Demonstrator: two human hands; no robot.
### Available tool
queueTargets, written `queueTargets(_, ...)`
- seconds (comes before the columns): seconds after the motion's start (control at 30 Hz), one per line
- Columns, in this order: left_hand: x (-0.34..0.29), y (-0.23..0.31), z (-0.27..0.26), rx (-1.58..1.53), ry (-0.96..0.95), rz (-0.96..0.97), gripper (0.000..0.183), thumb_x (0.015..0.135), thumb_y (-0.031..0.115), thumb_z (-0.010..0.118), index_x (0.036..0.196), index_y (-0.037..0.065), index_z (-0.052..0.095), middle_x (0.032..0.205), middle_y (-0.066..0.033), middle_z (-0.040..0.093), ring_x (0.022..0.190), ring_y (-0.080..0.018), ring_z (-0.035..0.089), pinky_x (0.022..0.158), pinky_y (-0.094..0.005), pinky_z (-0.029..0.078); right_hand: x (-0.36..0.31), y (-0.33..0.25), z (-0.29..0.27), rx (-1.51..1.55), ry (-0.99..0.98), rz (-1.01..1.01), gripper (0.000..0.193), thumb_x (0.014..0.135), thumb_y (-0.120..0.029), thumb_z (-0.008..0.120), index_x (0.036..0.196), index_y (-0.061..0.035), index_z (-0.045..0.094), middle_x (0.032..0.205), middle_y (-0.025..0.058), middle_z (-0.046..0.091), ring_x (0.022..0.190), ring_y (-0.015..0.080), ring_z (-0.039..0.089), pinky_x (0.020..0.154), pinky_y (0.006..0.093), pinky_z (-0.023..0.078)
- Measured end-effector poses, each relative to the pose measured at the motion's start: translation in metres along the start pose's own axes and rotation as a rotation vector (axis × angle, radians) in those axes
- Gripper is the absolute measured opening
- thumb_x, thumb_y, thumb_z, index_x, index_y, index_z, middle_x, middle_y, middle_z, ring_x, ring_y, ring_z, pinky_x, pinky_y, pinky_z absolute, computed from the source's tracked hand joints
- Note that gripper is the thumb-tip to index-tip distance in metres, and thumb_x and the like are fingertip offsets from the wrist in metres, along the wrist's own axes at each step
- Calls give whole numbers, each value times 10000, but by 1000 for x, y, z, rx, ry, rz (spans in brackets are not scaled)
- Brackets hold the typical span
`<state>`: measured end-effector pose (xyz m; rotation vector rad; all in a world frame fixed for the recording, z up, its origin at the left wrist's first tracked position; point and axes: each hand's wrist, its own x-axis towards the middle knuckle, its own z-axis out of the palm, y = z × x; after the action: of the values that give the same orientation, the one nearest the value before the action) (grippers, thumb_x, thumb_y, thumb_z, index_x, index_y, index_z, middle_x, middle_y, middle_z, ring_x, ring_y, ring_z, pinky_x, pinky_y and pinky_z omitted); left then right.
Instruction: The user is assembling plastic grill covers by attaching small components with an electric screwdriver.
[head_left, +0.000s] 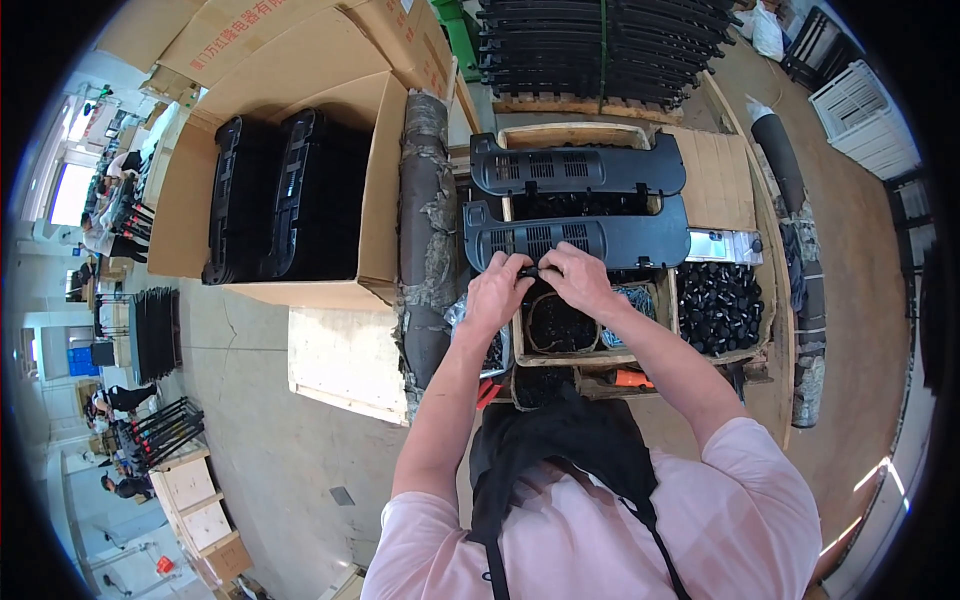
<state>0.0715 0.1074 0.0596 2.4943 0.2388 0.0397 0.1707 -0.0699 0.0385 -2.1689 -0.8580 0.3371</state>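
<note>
Pinching small blk part (541,270) btwn both grips, L hand (497,290) + R hand (577,280).

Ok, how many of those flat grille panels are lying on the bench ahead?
2: the near grille panel under both hands, the far grille panel just behind it. More may be hidden in the box.

A dark grey plastic panel (575,240), long and curved, with slotted vents near its middle, is laid flat across the top of a wooden crate (520,345). A small black part (534,270) is pinched at the panel's near edge. A second, like panel (577,167) is laid just behind the first, parallel to it.
</note>
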Motion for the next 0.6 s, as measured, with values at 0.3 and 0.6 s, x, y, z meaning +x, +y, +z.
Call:
queueTargets(0.3,8,-7,6,9,-46,0,356,897,141,744,1220,110,597,1154,-161,631,999,-409,686,848,-499,568,7,2,7,-69,21,-100,122,894,-148,705,982,-69,674,926,104,632,922,336,672,792,443,544)
queueTargets(0.6,6,-23,13,-254,-11,-95,383,847,25,668,1217,28,567,1035,-136,589,923,-310,628,849,-422,536,0,4,-4,-107,-30,-158,145,894,-131,694,1031,-84,688,929,102,622,924,332,675,805,447,551)
